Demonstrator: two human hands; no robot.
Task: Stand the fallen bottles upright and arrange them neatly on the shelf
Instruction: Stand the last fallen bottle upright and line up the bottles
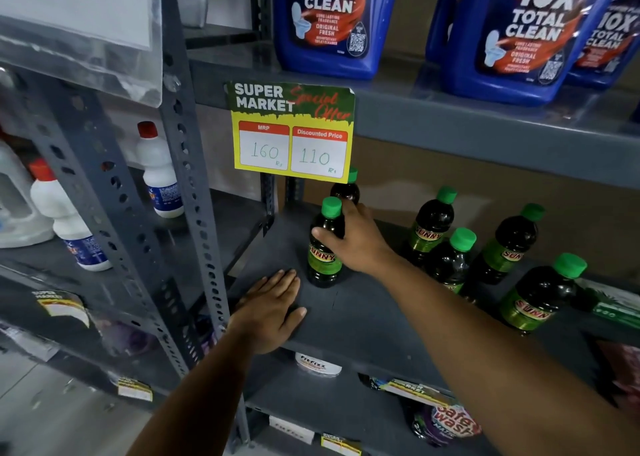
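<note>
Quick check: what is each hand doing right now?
Left hand: open, flat on the shelf, holding nothing.
Right hand: closed around an upright green-capped bottle.

Blue cleaner jugs (332,23) stand above a yellow price card (292,132).

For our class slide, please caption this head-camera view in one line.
Right hand grips an upright green-capped bottle on the shelf; left hand rests flat.

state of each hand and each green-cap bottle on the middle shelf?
right hand: gripping front-left bottle
left hand: flat on shelf, holding nothing
front-left bottle: upright, held
bottle behind it: upright, partly hidden
four right bottles: upright, bunched unevenly
</note>
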